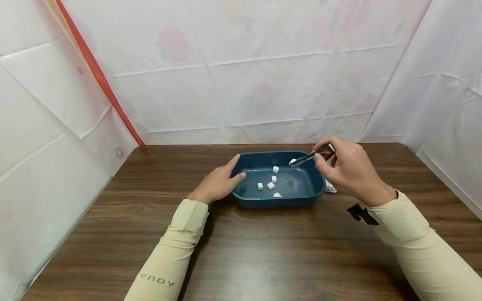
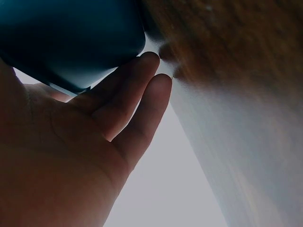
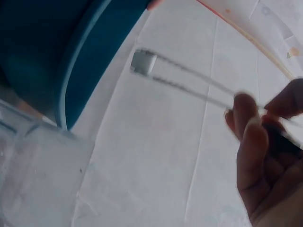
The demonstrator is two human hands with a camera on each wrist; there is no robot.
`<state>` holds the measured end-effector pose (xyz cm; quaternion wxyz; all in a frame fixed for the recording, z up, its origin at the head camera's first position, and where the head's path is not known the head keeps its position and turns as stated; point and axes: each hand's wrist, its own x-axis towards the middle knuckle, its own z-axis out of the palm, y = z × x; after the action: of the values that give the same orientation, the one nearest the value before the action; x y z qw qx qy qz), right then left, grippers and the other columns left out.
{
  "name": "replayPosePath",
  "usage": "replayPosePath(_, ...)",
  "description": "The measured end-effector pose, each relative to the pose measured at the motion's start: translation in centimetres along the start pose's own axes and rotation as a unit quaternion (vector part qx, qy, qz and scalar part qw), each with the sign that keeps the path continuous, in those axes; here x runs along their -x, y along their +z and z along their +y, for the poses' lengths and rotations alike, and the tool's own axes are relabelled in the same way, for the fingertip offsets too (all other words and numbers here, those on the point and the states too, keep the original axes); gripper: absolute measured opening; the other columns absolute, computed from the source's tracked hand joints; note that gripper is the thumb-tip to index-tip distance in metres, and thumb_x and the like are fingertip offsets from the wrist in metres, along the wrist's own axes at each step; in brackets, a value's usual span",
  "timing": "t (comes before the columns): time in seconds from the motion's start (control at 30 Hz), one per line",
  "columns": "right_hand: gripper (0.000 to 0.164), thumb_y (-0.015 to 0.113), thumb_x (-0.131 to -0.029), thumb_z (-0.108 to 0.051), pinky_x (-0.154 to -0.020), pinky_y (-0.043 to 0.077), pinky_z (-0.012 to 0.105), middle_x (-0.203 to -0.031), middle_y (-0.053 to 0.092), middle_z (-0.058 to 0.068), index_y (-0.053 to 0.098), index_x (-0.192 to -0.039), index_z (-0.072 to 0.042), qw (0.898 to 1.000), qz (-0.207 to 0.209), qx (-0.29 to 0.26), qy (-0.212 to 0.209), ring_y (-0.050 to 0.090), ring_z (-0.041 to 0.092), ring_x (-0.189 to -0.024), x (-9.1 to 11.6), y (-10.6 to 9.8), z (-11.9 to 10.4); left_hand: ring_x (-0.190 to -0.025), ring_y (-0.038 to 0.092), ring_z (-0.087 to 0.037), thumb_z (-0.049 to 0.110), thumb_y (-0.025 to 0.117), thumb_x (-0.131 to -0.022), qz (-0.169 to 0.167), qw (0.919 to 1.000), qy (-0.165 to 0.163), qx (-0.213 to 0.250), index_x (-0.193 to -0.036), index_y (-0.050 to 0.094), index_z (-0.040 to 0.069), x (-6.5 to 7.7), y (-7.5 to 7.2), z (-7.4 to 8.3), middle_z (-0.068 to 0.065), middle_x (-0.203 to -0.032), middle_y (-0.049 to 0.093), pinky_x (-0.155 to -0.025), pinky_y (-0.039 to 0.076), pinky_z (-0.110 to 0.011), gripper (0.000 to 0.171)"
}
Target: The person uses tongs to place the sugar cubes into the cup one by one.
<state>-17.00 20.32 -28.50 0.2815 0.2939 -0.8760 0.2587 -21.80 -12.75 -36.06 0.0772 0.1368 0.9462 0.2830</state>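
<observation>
- Backdrop: pale printed cloth [image 1: 263,62] on the visible sides, with a red strip [image 1: 94,69] at left; work surface is a dark wood-grain table [image 1: 282,255].
- Blue basin [image 1: 278,203] sits on the table between the 2 hands, long side facing the person; its raised wall probably serves to keep small pieces from rolling off.
- White cubes [image 1: 270,186]: 5 counted inside the basin, loosely scattered around its middle and left; 1 of these is partly hidden behind the near wall.
- Left hand [image 1: 214,182] grips the basin's left end, thumb over the rim, other fingers along the outside. Judged purpose: steadying a light container. Left wrist view shows 2 fingertips low against its outer wall; thumb not seen there.
- Right hand [image 1: 352,169] pinches dark metal tweezers [image 1: 306,158] toward their rear, which likely keeps the fingers out of the basin and leaves the tips in sight.
- Held cube [image 3: 143,62] is caught between the 2 tweezer tips, over the far right part of the basin, apparently raised off its floor. Serrated arms presumably help against slipping.
- Clear plastic container [image 3: 38,175] stands just beside the basin's right end, within easy reach of the right hand; mostly hidden in the head view, contents cannot be told.
- Hands well apart.
</observation>
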Motion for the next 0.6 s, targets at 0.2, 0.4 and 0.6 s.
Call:
replayPosePath(0.2,0.025,0.072,-0.083,0.001,-0.055,0.043,0.019,-0.080,0.063,-0.005,0.067,-0.106,-0.007,0.996,-0.022,0.002,-0.088,0.051,0.004,-0.062,0.01,0.00,0.28,-0.141,0.039,-0.032,0.049,0.047,-0.103,-0.003,1.0000,0.001,0.001,-0.163,0.014,0.024,0.08,-0.07,0.13,-0.007,-0.160,0.034,-0.110,0.035,-0.056,0.073)
replayPosePath(0.4,0.028,0.074,-0.080,0.001,-0.053,0.037,0.016,-0.077,0.058,-0.007,0.067,-0.106,-0.008,0.991,-0.017,0.004,-0.132,0.046,0.003,-0.060,-0.19,0.21,0.25,-0.141,0.040,-0.032,0.048,0.048,-0.103,-0.002,1.0000,0.001,0.001,-0.163,0.013,0.026,0.14,-0.18,0.15,-0.008,-0.160,0.034,-0.111,0.035,-0.056,0.073)
replayPosePath(0.6,0.026,0.072,-0.080,0.001,-0.052,0.039,0.019,-0.077,0.059,-0.006,0.067,-0.105,-0.007,0.990,-0.006,0.018,-0.143,0.045,0.002,-0.060,-0.24,0.31,0.28,-0.141,0.040,-0.032,0.048,0.048,-0.103,-0.002,1.0000,0.001,0.000,-0.163,0.013,0.025,0.17,-0.19,0.23,-0.008,-0.160,0.034,-0.111,0.035,-0.056,0.073)
